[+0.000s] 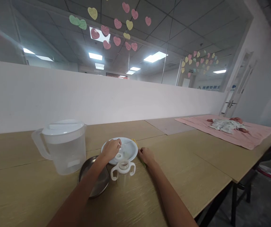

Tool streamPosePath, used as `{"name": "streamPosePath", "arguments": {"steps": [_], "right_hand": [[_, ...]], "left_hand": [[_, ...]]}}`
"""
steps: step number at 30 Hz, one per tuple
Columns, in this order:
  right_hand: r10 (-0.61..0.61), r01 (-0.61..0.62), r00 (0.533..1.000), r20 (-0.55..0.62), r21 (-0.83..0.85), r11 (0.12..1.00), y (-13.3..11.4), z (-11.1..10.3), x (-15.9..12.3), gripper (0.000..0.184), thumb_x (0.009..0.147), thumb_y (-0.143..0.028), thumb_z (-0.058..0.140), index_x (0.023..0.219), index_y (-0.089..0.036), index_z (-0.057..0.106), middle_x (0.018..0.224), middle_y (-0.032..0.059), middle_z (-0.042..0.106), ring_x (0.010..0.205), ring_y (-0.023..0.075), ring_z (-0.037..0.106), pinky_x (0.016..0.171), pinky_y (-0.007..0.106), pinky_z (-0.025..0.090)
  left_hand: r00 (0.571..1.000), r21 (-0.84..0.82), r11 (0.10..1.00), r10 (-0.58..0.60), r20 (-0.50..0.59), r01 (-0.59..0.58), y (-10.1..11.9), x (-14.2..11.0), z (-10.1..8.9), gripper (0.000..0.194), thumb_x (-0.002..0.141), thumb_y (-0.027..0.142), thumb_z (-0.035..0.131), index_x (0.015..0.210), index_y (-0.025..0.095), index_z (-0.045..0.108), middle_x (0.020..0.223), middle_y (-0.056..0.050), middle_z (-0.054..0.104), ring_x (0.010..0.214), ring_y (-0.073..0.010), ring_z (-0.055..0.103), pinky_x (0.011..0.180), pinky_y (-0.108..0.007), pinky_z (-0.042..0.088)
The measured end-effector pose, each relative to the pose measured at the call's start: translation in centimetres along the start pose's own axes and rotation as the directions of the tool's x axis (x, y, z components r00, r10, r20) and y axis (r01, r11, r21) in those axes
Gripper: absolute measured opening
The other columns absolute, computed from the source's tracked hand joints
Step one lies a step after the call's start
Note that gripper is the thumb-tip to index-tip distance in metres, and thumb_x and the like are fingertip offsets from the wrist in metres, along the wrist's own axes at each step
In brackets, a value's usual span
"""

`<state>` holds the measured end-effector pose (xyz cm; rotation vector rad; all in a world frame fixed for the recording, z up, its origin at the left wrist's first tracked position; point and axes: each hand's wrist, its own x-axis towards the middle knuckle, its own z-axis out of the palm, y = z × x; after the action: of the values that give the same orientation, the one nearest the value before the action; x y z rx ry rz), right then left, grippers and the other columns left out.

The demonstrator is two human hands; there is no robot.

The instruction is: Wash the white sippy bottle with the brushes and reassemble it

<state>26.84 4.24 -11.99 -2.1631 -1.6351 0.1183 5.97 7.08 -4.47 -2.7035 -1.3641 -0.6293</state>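
Our left hand point(110, 149) is over the white bowl point(135, 153), fingers bent; we cannot tell whether it grips anything. Our right hand point(146, 155) is loosely curled just beside the bowl, at a thin yellow-green strip point(134, 141); whether it pinches the strip is unclear. In the bowl lies a white ring point(118, 156). The bottle point(123, 176) stands upright on the table point(173, 164), on our side of the bowl. We judge it light, fairly stiff and slippery if wet, best held by its two side handles. The bowl should be steadied at its rim; the ring looks small enough for fingertips. The jug point(66, 154) has a pale, unreadable patch. On the glass at right we read "中"; other characters and the heart notes point(118, 23) are too blurred. We see no readable brand.
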Motion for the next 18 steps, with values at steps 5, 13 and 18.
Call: {"name": "streamPosePath", "arguments": {"steps": [5, 13, 18], "right_hand": [[-0.016, 0.017, 0.998, 0.052, -0.014, 1.0, -0.8, -0.5, -0.5, 0.032, 0.085, -0.033, 0.039, 0.086, -0.016, 0.066, 0.092, 0.0123, 0.066, 0.086, 0.0226, 0.061, 0.064, 0.027, 0.038], [0.14, -0.138, 0.988, 0.064, -0.029, 0.99, -1.3, -1.1, -1.0, 0.03, 0.083, -0.03, 0.042, 0.094, -0.01, 0.062, 0.098, 0.018, 0.063, 0.089, 0.0271, 0.06, 0.065, 0.031, 0.041], [0.238, -0.238, 0.971, -0.012, 0.017, 0.971, 0.2, -1.8, -0.8, 0.031, 0.086, -0.023, 0.033, 0.1, -0.008, 0.057, 0.092, 0.0188, 0.063, 0.082, 0.0244, 0.061, 0.059, 0.029, 0.039]], "left_hand": [[0.992, -0.042, 0.999, -0.014, -0.122, 0.009, 0.1, 0.0, -1.1, 0.03, 0.085, 0.02, 0.037, 0.102, 0.02, 0.061, 0.105, -0.007, 0.065, 0.095, -0.0195, 0.057, 0.084, -0.029, 0.038], [0.957, -0.174, 0.984, -0.005, -0.289, -0.048, 1.4, -0.4, -3.1, 0.027, 0.086, 0.034, 0.04, 0.092, 0.02, 0.062, 0.088, -0.004, 0.066, 0.078, -0.0162, 0.057, 0.069, -0.026, 0.039], [0.966, -0.227, 0.973, -0.028, -0.258, -0.033, 2.1, -0.4, -3.3, 0.035, 0.088, 0.036, 0.034, 0.079, 0.019, 0.063, 0.075, -0.003, 0.064, 0.071, -0.0148, 0.054, 0.063, -0.024, 0.035]]}}
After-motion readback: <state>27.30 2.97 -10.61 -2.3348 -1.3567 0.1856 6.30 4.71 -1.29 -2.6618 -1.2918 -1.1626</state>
